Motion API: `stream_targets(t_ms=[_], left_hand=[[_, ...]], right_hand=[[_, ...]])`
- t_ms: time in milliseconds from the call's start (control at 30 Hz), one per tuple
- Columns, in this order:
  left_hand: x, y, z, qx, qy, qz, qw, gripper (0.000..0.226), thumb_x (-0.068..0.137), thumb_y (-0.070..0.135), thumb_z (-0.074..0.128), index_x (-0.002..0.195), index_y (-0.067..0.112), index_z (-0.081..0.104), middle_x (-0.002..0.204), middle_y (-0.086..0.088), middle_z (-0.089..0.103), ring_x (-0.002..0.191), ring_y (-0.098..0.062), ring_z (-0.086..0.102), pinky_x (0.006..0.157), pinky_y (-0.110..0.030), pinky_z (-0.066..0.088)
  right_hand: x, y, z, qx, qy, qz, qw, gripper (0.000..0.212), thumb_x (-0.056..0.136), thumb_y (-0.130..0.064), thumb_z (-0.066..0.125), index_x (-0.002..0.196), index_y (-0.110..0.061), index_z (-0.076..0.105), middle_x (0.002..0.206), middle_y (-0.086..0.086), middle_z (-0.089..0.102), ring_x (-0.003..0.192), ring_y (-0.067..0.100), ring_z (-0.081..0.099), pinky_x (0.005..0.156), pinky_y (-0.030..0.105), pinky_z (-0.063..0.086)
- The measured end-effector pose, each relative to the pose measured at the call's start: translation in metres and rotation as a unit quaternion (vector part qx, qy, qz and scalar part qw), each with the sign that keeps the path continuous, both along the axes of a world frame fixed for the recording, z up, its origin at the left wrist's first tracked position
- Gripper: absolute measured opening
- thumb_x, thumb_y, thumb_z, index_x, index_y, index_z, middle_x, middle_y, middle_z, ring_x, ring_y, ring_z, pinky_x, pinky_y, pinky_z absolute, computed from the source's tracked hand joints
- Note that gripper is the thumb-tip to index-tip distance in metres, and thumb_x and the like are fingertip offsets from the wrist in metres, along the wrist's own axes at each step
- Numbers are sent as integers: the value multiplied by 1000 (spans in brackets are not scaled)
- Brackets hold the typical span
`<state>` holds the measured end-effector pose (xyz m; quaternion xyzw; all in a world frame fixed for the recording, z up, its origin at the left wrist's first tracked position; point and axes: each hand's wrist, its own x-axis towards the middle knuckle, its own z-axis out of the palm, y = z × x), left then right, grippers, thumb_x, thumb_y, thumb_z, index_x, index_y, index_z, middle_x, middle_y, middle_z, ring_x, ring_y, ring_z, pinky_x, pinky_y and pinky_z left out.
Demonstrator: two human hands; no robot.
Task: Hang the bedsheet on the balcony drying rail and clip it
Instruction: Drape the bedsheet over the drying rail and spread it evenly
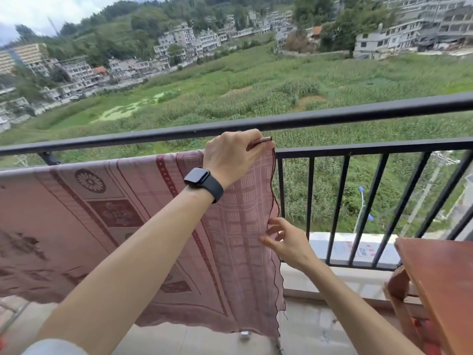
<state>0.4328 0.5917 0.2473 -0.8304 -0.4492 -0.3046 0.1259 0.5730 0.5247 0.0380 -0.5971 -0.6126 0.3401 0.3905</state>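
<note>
One bedsheet (102,226) over rail (371,149), unclipped: corner pinched in left hand (230,156) fingers, right hand (286,242) fingers slack on hem; risked sliding off unheld.

text: none legible | ledge sticker (364,251): too blurred to read

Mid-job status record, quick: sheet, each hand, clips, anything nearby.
bedsheet: pink, patterned, draped over the railing bar just below the round black rail
left hand: pinches the sheet's top right corner at the bar
right hand: lower down, fingers spread, touching the sheet's right edge
clips: none visible on the sheet
nearby: wooden table at the right
</note>
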Motion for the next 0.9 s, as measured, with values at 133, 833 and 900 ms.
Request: stream_targets(t_ms=[133, 833, 900], left_hand=[[-47, -7, 3, -14, 3, -24, 1000, 44, 91, 66, 49, 87, 27, 69, 64, 13, 60, 62, -13, 60, 53, -26, 47], [-187, -79, 10, -68, 12, -22, 997, 29, 87, 61, 59, 100, 37, 68, 86, 10, 71, 81, -18, 66, 66, -32, 53], [-199, -91, 10, -49, -1, -25, 999, 32, 86, 62, 58, 102, 37, 67, 87, 9, 70, 83, -15, 65, 69, -31, 52]], right_hand=[[-31, -7, -10, 11, -13, -31, 999, 26, 88, -33, 74, 73, -25, 55, 74, -5, 64, 68, 17, 59, 64, 29, 45], [-185, -66, 111, 122, 168, -31, 978, 52, 82, -56, 72, 124, -28, 60, 107, -17, 68, 100, 2, 65, 84, 25, 54], [-194, -68, 126, 165, 151, -57, 973, 23, 87, -37, 75, 102, -20, 71, 87, -8, 75, 80, 10, 72, 75, 35, 60]])
